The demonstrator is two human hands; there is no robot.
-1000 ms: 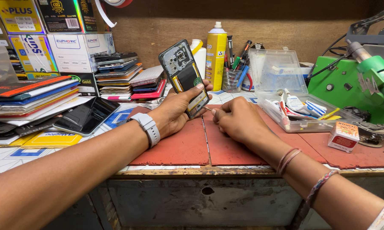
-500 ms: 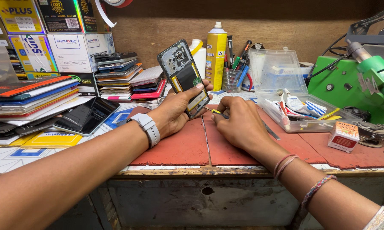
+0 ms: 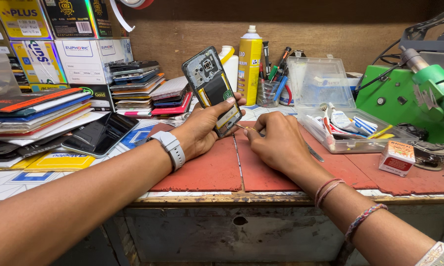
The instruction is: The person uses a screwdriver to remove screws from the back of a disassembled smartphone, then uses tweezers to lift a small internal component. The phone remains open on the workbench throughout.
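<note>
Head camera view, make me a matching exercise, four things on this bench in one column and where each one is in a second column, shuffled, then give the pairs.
Things:
1. opened phone
2. yellow spray can
3. small red and white box
4. clear plastic tray

Places:
A. standing at the back wall, beside the tool cup
B. held tilted in the left hand
C. on the red mat, right of the right hand
D. lying at the right edge of the mat, near the green machine

Pairs: 1-B, 2-A, 3-D, 4-C
</note>
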